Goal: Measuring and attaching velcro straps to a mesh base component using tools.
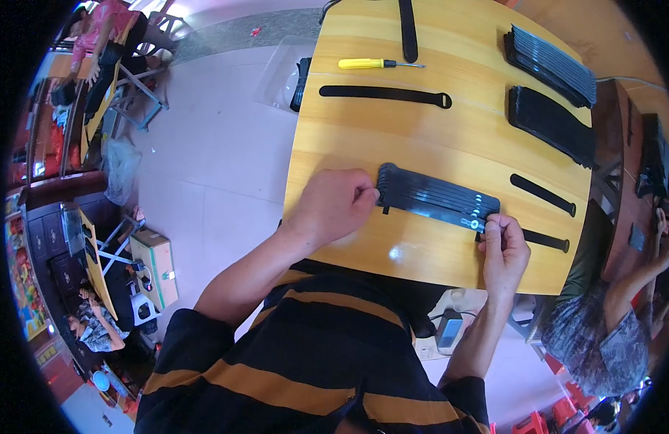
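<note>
A row of black straps (pixel 439 194), laid side by side in an overlapping fan, lies on the yellow wooden table in front of me. My left hand (pixel 336 205) is closed at the left end of this row, thumb against curled fingers. At the opposite end, my right hand (pixel 505 249) pinches the near right corner, beside a pale round mark on the lowest strap. One loose strap (pixel 548 239) sticks out to the right of my right hand; another strap (pixel 543 194) lies just beyond it. What exactly the left fingertips grip is partly hidden.
Farther back are a single strap (pixel 385 95) with a slotted end, a yellow-handled screwdriver (pixel 367 64) and another strap (pixel 409 32). Two stacks of black straps, one ribbed (pixel 551 65) and one smooth (pixel 550 123), sit at the far right. Other people work at tables on both sides.
</note>
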Demonstrator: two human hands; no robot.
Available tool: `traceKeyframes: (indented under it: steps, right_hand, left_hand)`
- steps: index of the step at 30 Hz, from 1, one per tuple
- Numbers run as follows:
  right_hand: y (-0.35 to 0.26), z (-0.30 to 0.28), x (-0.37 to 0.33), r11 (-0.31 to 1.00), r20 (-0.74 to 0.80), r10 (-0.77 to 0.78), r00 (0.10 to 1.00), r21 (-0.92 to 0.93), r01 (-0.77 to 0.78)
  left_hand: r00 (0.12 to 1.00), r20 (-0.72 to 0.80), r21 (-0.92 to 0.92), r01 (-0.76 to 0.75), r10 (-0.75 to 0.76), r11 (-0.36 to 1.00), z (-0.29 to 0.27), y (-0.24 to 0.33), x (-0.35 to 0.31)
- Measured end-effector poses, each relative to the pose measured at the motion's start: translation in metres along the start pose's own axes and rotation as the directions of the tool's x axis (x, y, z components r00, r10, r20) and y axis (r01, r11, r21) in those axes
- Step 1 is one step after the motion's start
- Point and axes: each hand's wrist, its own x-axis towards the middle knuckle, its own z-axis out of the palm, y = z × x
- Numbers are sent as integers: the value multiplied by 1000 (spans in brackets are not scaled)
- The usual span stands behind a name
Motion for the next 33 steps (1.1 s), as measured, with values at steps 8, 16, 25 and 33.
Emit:
traceKeyframes:
  steps: [8,16,25,33]
  right_hand:
    - [5,0,3,1000,-12,-22,1000,-9,22]
    - [6,2,4,998,-28,-35,999,-55,33]
    - [12,5,9,978,-80,-110,991,-187,93]
    - [10,6,10,927,-111,-196,974,-345,147]
  left_hand:
    - [1000,-28,-3,-13,13,1000,3,-2,0]
    - [998,-44,31,-42,43,999,1,0,-2]
    - [987,-111,69,-113,120,991,8,-9,-1]
    - [996,-55,142,-61,69,988,7,-5,3]
